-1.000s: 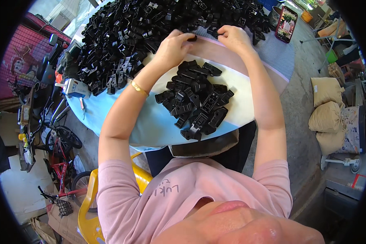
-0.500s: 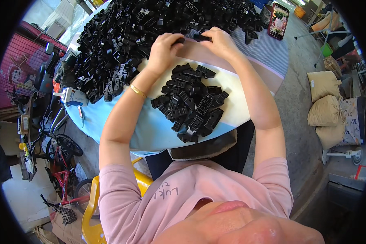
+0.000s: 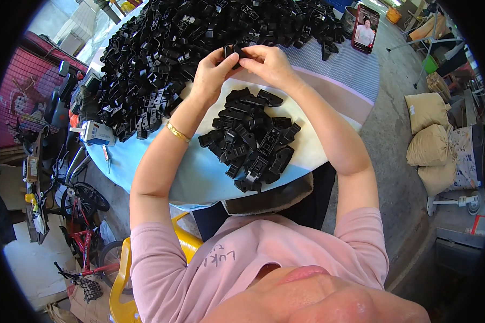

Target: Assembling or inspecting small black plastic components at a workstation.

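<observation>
My left hand and my right hand meet at the near edge of the large heap. Between their fingertips is a small black plastic part, gripped by both; whether it is one piece or two fitted together is hard to see behind the fingers. A smaller pile of black plastic parts lies on the cloth between my forearms, nearer to me. Beyond my hands spreads the large heap of similar black parts, reaching across the far and left side of the table.
The round table wears a striped cloth. A phone stands upright at the far right, beside a dark can. At the left edge sits a small blue-and-white box. A yellow chair and stuffed sacks flank the table.
My hands, apart a moment ago with a black part in each, have come together. The right hand moved left to the left hand's fingertips. The near pile looks unchanged.
</observation>
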{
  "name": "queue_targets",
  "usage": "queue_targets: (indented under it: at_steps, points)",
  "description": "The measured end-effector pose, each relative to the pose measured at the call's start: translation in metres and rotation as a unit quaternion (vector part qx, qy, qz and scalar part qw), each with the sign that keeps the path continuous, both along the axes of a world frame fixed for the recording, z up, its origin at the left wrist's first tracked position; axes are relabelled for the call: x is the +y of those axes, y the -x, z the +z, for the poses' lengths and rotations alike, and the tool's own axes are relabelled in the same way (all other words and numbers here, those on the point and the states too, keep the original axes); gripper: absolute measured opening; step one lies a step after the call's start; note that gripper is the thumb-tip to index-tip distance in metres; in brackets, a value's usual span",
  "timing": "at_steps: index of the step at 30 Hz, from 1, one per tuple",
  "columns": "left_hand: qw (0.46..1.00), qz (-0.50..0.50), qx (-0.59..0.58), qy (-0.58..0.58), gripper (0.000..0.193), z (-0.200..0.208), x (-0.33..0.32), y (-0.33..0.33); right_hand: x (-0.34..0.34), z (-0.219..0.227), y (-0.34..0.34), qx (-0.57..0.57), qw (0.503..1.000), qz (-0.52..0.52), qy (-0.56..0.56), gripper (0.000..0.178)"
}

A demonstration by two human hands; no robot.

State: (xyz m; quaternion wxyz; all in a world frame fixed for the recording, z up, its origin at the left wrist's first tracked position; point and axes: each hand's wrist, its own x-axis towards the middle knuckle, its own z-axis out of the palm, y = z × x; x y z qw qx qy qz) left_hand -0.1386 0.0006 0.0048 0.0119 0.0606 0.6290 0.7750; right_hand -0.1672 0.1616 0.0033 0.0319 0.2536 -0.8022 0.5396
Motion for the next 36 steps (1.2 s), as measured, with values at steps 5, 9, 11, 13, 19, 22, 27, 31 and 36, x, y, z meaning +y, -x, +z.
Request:
queue_targets:
  at_steps: [5, 9, 11, 13, 19, 22, 27, 31, 36]
  points:
    - [1.000, -0.010, -0.003, -0.018, 0.034, -0.004, -0.006, 0.006, 0.003, -0.001, 0.003, 0.019, 1.000, -0.007, 0.017, 0.028]
    - [1.000, -0.005, 0.024, 0.001, 0.037, -0.003, -0.007, 0.004, 0.004, 0.004, -0.001, 0.020, 1.000, -0.015, -0.004, 0.029]
    - [0.999, -0.008, 0.031, -0.004, 0.039, -0.004, -0.005, 0.005, 0.004, 0.003, -0.003, 0.047, 0.998, -0.031, -0.016, 0.028]
    - [0.999, -0.010, 0.039, -0.008, 0.040, -0.005, -0.002, 0.005, 0.002, 0.003, -0.006, 0.076, 0.996, -0.047, -0.027, 0.027]
    - [0.999, 0.030, -0.004, -0.040, 0.040, -0.007, 0.003, -0.002, -0.014, -0.006, -0.018, 0.276, 0.957, -0.087, -0.025, 0.026]
    - [0.999, 0.044, 0.024, -0.013, 0.035, -0.007, -0.004, 0.002, -0.013, -0.003, -0.011, 0.215, 0.976, -0.020, 0.039, 0.027]
    - [0.993, -0.014, 0.071, 0.088, 0.028, 0.003, -0.009, 0.008, 0.047, -0.004, 0.051, 0.256, 0.940, -0.227, 0.002, 0.023]
    - [0.853, -0.015, 0.311, 0.419, 0.035, -0.009, -0.002, -0.002, 0.068, -0.018, 0.077, 0.258, 0.919, -0.276, -0.112, 0.029]
    - [0.824, -0.173, 0.254, 0.477, 0.042, 0.002, -0.001, -0.007, 0.036, -0.038, 0.081, 0.261, 0.816, -0.349, -0.380, 0.046]
